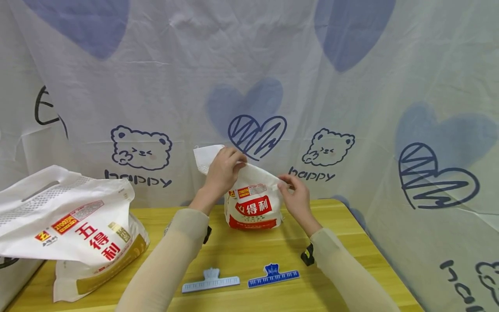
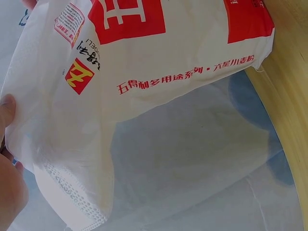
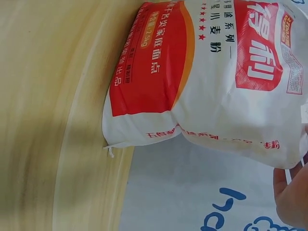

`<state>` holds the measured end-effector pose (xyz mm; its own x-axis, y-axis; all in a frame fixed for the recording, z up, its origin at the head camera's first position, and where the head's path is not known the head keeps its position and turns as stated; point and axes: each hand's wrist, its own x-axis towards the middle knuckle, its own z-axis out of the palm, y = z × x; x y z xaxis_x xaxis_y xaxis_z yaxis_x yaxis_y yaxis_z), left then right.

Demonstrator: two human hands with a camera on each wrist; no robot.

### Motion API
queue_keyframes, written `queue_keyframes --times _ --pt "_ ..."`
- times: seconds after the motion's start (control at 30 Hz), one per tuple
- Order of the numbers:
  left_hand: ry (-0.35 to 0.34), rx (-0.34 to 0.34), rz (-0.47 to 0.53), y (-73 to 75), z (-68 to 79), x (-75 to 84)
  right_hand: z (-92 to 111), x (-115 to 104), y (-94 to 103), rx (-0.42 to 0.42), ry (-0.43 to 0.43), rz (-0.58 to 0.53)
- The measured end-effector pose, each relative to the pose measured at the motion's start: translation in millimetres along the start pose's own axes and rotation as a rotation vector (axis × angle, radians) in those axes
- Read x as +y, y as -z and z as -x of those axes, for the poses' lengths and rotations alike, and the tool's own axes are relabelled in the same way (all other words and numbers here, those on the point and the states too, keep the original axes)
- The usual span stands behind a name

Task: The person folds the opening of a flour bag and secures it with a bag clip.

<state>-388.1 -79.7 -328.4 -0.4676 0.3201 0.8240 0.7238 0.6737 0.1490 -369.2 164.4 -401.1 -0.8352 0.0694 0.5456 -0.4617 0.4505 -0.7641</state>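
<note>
The bag [image 1: 253, 207] reads 五得利 in white on red, with 2.5kg and 六星小麦粉 lower down. It stands near the far edge of the table [image 1: 335, 242], printed front toward the person, long axis upright, its top sloping up to the left. The left hand [image 1: 225, 171] grips that raised top; the right hand [image 1: 295, 197] pinches its right corner. A pale clip [image 1: 211, 282] and a blue clip [image 1: 273, 278] lie in front. A bigger bag [image 1: 91, 216] by the left edge reads 五得利 in red. The curtain [image 1: 183, 95] behind reads "happy".

Arms [image 1: 167, 260] extended; left fingers [image 1: 237, 157] gripping, higher; right fingers [image 1: 289, 178] pinching, lower
</note>
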Motion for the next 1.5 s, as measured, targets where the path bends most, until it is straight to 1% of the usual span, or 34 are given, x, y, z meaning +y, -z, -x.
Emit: queue_keyframes --times 0.2,0.4,0.6,0.77,0.93,1.03,1.33,1.5 --pt "0.002 -0.002 0.007 -0.2 0.4 0.3 9.1 -0.4 6.7 0.012 0.016 0.009" --pt "0.013 -0.006 0.007 -0.2 1.7 0.1 18.4 1.0 13.8 0.004 0.068 0.003" --pt "0.014 -0.013 0.007 -0.3 2.2 -0.3 30.8 -0.1 19.8 -0.013 0.090 0.018" --pt "0.018 -0.016 0.007 0.1 2.6 0.2 43.6 -1.0 23.0 -0.068 0.119 0.032" --pt "0.023 -0.020 0.010 1.1 3.7 1.1 55.5 4.3 22.8 -0.133 0.153 0.031" --pt "0.026 -0.023 0.007 1.2 4.3 1.2 62.0 7.3 22.8 -0.177 0.163 0.055" --pt "0.028 -0.037 0.007 1.4 4.5 0.5 79.8 14.7 25.3 -0.313 0.143 0.069" --pt "0.032 -0.035 0.002 1.6 5.3 0.8 89.4 21.2 26.5 -0.403 0.148 0.117"
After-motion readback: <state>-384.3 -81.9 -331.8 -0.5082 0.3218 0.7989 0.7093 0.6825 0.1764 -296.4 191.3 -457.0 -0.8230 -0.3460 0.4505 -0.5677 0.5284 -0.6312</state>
